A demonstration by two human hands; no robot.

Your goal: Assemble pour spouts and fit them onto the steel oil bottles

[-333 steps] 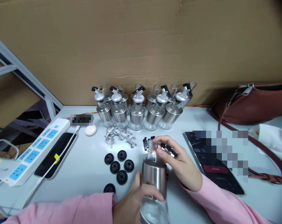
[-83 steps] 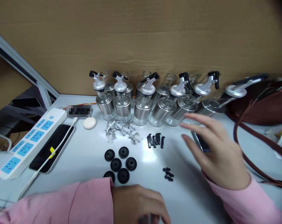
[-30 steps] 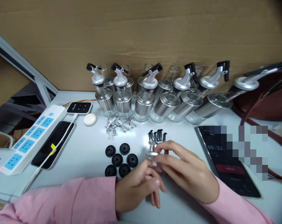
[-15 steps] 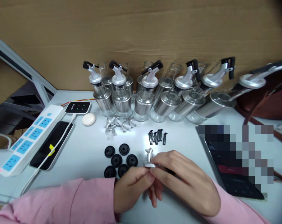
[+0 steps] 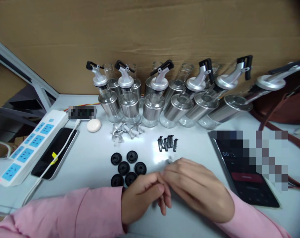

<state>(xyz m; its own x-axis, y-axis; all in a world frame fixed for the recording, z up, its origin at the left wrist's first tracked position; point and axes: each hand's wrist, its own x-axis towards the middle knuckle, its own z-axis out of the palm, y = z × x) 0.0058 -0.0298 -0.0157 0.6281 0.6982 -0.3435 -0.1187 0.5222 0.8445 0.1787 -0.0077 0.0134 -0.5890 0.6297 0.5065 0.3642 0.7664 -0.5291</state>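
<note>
My right hand (image 5: 198, 186) is closed, palm down, around a silver pourer spout (image 5: 170, 160). Only a small tip of the spout shows past the knuckles. My left hand (image 5: 146, 195) meets the right fingertips, its thumb pressed toward the curled fingers; what lies between them, if anything, is hidden. Left of the hands, several round black stoppers (image 5: 123, 168) lie on the table, the nearest partly behind my left hand. Beyond my right hand sits a small group of black levers (image 5: 165, 144). Loose silver spouts (image 5: 117, 138) are piled in front of the bottles.
A row of glass and steel bottles (image 5: 153, 110) with pourers stands at the back, bare-necked bottles behind. At left are a power strip (image 5: 24, 154), a phone (image 5: 54, 153) with a cable and a white oval object (image 5: 93, 125). A tablet-like device (image 5: 246, 177) lies at right.
The silver spout has turned and shifted right, and is now mostly covered by my right hand. My left hand has stayed nearly in place, its fingers slightly shifted.
</note>
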